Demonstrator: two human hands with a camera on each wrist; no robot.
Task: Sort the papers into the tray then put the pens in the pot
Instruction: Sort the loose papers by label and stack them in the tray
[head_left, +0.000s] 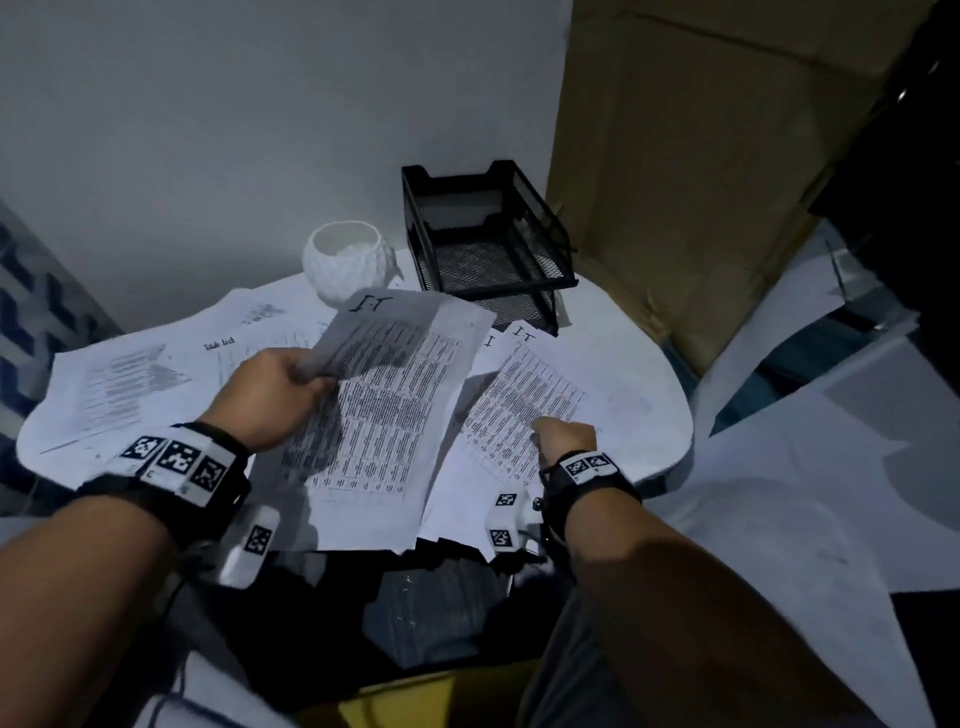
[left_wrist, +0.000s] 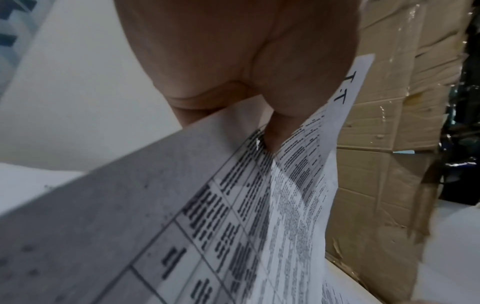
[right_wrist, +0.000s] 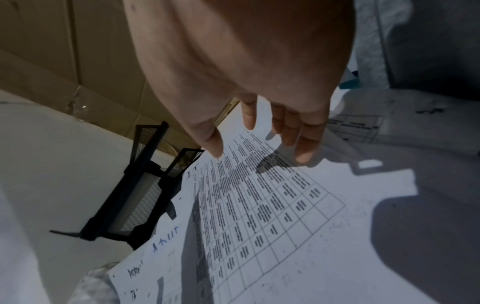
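Note:
Printed sheets lie spread over a round white table (head_left: 639, 374). My left hand (head_left: 270, 395) pinches a lifted sheet marked "I.T" (head_left: 384, 364) by its left edge; the left wrist view shows the thumb (left_wrist: 280, 127) pressed on that sheet (left_wrist: 182, 226). My right hand (head_left: 563, 434) hovers with relaxed, straight fingers (right_wrist: 303, 148) just above another table-printed sheet (head_left: 524, 400) (right_wrist: 272, 216) and holds nothing. A black mesh two-tier tray (head_left: 488, 244) (right_wrist: 140, 195) stands at the table's back. Left of it sits the white textured pot (head_left: 348, 260). No pens show.
More sheets (head_left: 119, 384) cover the table's left side. A tall cardboard box (head_left: 701, 171) stands right behind the tray. Grey wall lies behind the table. White sheets or boards (head_left: 810, 493) lie on the floor at the right.

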